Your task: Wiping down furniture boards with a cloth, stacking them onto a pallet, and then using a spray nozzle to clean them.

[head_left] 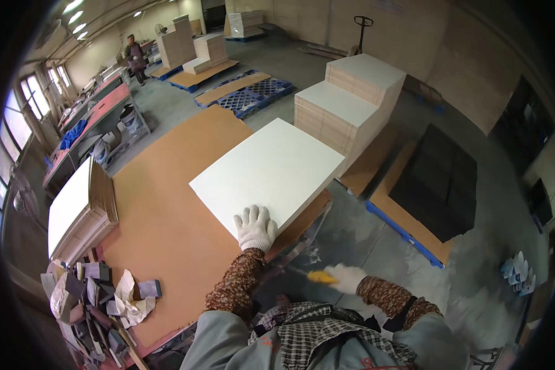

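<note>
My left hand [255,229], in a white knit glove, lies flat with fingers spread on the near corner of a white panel [271,166]. That panel rests on the brown board top of the workbench [166,166], at its right side. Off the bench's right edge, my right hand [346,279], also gloved, is closed around a yellow-handled tool [320,277]. The tool points left, and its far end is too blurred to make out.
Sanding blocks [92,283] and crumpled paper [131,302] crowd the bench's near left corner. Behind them stands a stack of white panels [77,209]. Stepped panel stacks [351,92] and a black-covered pallet [438,182] stand right. A person [135,58] stands far left.
</note>
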`<state>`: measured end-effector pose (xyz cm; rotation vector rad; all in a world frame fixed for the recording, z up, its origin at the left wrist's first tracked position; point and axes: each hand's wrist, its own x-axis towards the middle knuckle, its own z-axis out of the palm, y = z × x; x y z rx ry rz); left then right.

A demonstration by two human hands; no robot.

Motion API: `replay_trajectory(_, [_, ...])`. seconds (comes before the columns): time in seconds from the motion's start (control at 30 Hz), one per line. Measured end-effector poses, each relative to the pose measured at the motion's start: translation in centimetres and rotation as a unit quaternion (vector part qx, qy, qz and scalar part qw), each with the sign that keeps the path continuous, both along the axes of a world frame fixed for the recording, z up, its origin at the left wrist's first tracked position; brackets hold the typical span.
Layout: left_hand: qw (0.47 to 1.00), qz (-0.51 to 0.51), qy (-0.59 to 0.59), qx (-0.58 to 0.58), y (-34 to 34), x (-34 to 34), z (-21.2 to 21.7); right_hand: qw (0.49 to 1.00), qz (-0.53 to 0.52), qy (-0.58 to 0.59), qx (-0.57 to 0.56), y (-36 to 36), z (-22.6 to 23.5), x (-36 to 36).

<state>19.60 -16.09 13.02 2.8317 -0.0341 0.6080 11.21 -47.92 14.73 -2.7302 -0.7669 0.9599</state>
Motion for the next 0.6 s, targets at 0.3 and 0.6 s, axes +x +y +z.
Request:
replay_trajectory(0.3, [0.999, -0.002, -0.029, 0.035, -0.7, 0.2, 0.0, 0.969, -0.207, -0.127, 0.039, -4.8, 1.1, 6.2])
replay_trajectory(0.6, [0.999, -0.013, -0.005, 0.051, -1.5, 0.3, -0.4, 0.967, -0.237, -0.090, 0.036, -7.8, -1.3, 6.5])
